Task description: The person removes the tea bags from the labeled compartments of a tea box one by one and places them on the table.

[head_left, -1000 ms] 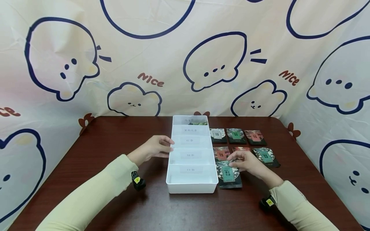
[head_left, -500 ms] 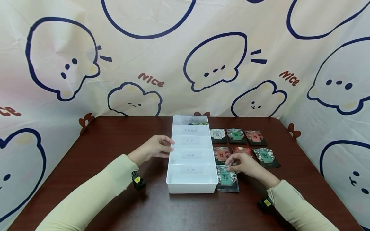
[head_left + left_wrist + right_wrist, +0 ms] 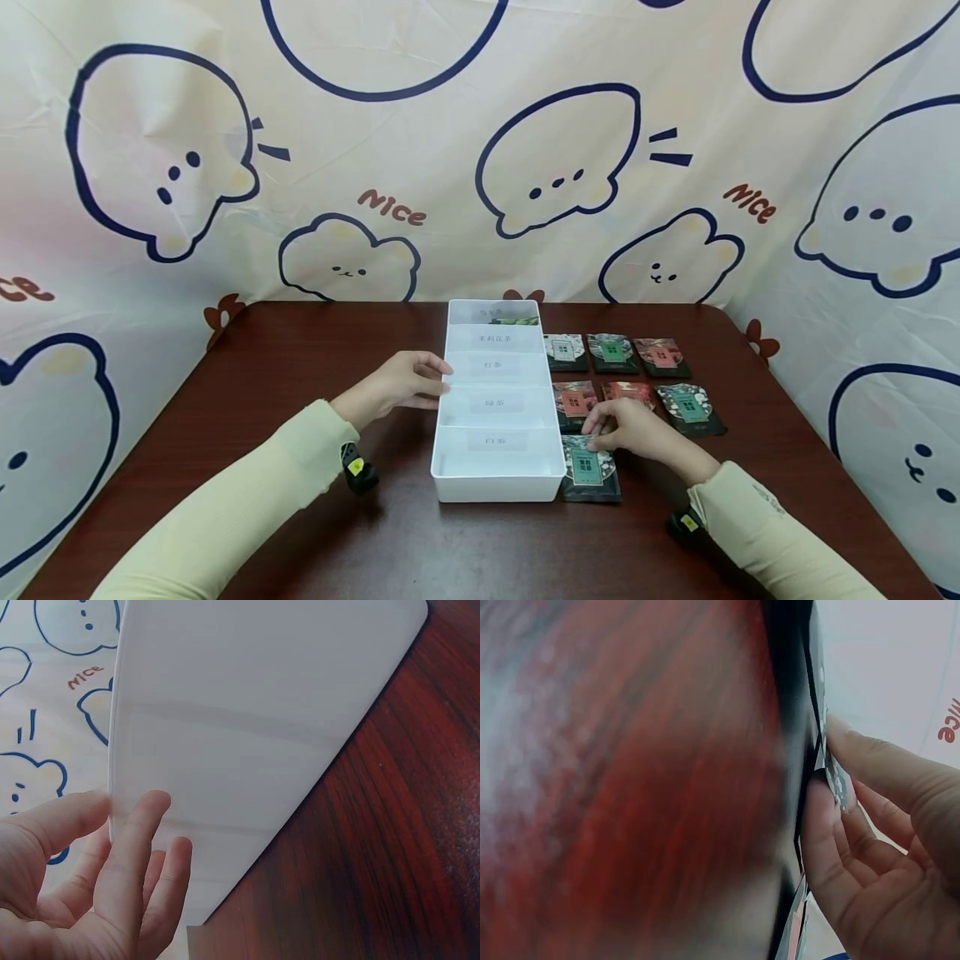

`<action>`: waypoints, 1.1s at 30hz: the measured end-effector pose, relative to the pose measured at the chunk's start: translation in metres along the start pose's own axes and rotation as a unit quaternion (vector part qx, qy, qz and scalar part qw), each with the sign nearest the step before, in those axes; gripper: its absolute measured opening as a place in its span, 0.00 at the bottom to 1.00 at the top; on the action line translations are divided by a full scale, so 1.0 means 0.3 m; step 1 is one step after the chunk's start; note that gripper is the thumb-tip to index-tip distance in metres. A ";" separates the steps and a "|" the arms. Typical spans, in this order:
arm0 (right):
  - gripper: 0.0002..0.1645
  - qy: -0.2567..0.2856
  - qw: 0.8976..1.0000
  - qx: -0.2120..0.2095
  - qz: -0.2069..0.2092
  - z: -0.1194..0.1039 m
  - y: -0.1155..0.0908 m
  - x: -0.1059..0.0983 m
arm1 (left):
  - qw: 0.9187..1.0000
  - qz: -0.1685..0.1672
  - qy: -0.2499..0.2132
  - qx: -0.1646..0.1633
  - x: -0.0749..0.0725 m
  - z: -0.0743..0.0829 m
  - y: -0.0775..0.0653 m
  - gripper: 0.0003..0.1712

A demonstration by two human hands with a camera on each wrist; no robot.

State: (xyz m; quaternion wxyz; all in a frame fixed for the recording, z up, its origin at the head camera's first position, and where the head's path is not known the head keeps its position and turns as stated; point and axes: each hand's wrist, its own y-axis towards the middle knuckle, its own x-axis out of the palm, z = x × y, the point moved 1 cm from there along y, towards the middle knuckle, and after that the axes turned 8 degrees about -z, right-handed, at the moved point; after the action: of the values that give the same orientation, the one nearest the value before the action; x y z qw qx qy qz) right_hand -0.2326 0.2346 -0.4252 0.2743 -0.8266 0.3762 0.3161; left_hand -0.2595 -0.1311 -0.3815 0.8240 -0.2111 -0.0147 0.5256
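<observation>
A long white box (image 3: 497, 490) with several labelled compartments stands in the middle of the table. My left hand (image 3: 399, 383) touches its left side, with relaxed fingers at the rim and along the outer wall in the left wrist view. To the right of the box's near end is a dark tea sachet (image 3: 588, 477) with a green label and white flower print. My right hand (image 3: 633, 432) pinches the sachet's upper edge between thumb and index finger, as the right wrist view shows. A green packet (image 3: 517, 321) shows inside the farthest compartment.
Several more tea sachets lie right of the box in two rows, among them a red-labelled sachet (image 3: 576, 403), a green-labelled sachet (image 3: 690, 406) and a white-labelled sachet (image 3: 564, 351). A patterned cloth (image 3: 450, 150) hangs behind the brown table (image 3: 300, 333).
My right hand has drawn the tea sachet slightly toward me and to the left, beside the box. The left hand and the box have stayed put.
</observation>
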 end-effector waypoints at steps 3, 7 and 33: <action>0.08 -0.006 1.000 0.006 -0.001 -0.002 0.001 0.001 | 1.000 -0.001 -0.001 0.000 -0.002 0.000 0.001 0.17; 0.09 -0.009 1.000 0.011 0.000 -0.007 0.003 0.003 | 1.000 0.000 0.000 -0.001 -0.002 -0.001 0.002 0.17; 0.11 -0.030 1.000 0.008 0.006 -0.020 -0.002 -0.005 | 1.000 -0.001 0.005 0.002 -0.001 -0.001 0.002 0.17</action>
State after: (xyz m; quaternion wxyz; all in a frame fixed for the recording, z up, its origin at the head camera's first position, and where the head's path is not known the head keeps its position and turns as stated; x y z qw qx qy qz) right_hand -0.2311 0.2316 -0.4201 0.2903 -0.8124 0.3751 0.3390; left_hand -0.2601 -0.1313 -0.3820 0.8247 -0.2123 -0.0101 0.5241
